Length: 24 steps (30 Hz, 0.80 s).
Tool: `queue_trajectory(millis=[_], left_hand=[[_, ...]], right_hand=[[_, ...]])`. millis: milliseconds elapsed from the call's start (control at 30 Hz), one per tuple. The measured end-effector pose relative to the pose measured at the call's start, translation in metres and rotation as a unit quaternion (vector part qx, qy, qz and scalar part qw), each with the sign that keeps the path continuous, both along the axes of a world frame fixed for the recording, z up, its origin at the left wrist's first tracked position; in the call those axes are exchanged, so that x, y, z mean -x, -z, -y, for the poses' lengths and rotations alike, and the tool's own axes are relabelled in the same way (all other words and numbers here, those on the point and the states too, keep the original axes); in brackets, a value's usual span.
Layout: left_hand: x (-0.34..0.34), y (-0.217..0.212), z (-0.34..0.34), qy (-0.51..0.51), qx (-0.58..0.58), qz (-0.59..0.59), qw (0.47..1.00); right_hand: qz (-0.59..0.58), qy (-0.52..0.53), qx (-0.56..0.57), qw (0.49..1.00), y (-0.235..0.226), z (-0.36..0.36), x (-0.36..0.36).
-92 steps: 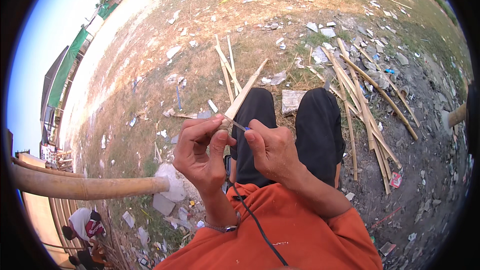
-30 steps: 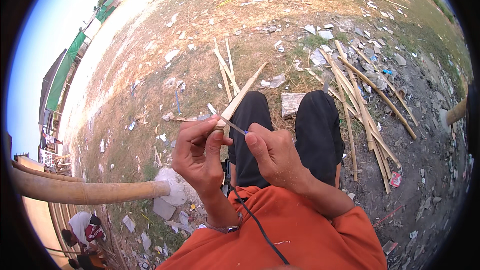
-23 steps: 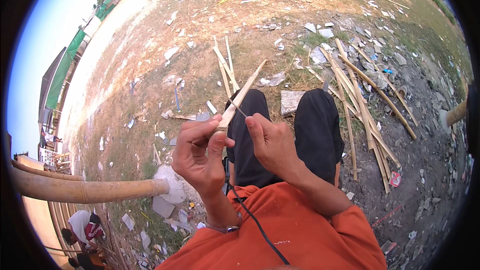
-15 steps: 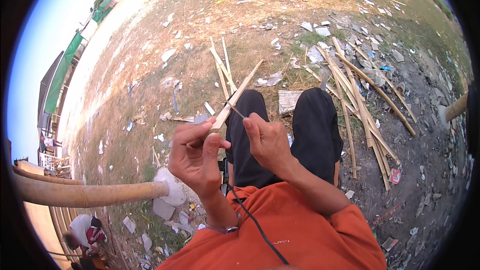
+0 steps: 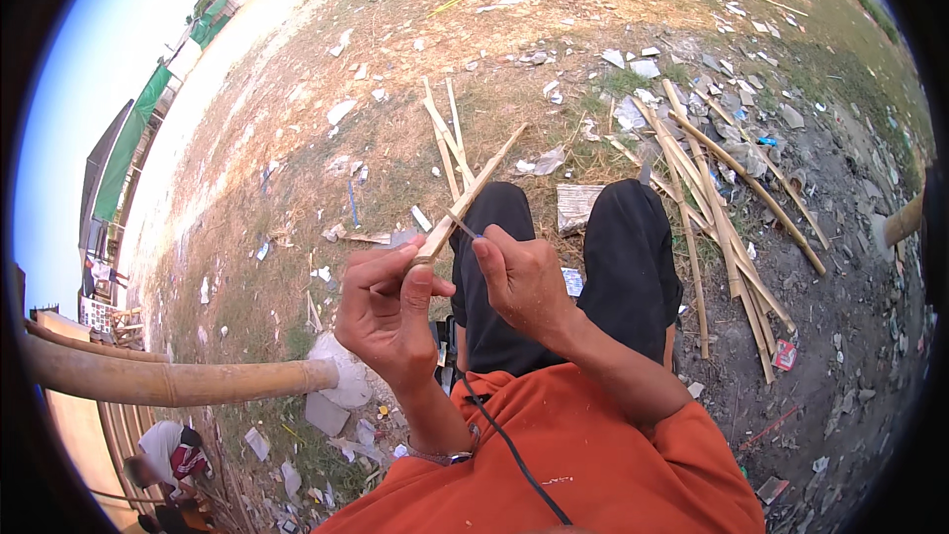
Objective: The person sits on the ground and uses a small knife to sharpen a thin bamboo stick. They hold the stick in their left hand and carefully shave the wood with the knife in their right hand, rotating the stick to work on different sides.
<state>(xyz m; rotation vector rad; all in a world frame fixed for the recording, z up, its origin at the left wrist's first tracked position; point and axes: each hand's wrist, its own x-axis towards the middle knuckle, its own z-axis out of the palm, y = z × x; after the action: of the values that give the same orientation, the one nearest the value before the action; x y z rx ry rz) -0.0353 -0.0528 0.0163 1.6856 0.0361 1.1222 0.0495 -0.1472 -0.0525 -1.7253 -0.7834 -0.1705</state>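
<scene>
My left hand [image 5: 390, 311] grips the near end of a thin pale bamboo strip [image 5: 479, 183] that slants up and away to the right over my knees. My right hand [image 5: 524, 282] is closed on a small knife with a blue handle; its thin blade [image 5: 461, 225] lies against the strip just beyond my left thumb. Both hands sit close together above my black trousers [image 5: 633, 247]. The knife's handle is mostly hidden in my fingers.
Several split bamboo slats [image 5: 727, 208] lie on the dirt to the right, more [image 5: 445, 133] ahead. A thick bamboo pole [image 5: 168, 381] crosses at lower left, another pole end [image 5: 905, 222] at right. A person [image 5: 168, 450] crouches at bottom left. Rubble and litter cover the ground.
My right hand has worked the knife up and down along the strip near my left thumb. My left hand has lifted slightly, still holding the strip.
</scene>
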Motion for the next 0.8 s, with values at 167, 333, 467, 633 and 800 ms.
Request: queue_trajectory(millis=[167, 333, 467, 633, 800], left_hand=[[0.002, -0.001, 0.002, 0.006, -0.005, -0.015, 1.0], [-0.001, -0.003, 0.007, 0.007, -0.002, -0.019, 1.0], [-0.003, -0.003, 0.004, 0.014, -0.007, -0.015, 1.0], [-0.005, -0.004, 0.004, 0.003, -0.008, -0.013, 1.0], [-0.002, -0.002, -0.003, 0.008, -0.017, -0.004, 1.0]], right_hand=[[-0.033, 0.188, 0.2, 0.961, 0.076, 0.004, -0.062], [-0.068, 0.095, 0.075, 0.99, 0.032, 0.013, -0.039], [-0.086, -0.065, -0.041, 0.993, -0.026, 0.029, 0.001], [-0.076, 0.01, 0.03, 0.997, -0.003, 0.011, -0.009], [-0.093, 0.069, 0.087, 0.989, 0.026, 0.008, -0.029]])
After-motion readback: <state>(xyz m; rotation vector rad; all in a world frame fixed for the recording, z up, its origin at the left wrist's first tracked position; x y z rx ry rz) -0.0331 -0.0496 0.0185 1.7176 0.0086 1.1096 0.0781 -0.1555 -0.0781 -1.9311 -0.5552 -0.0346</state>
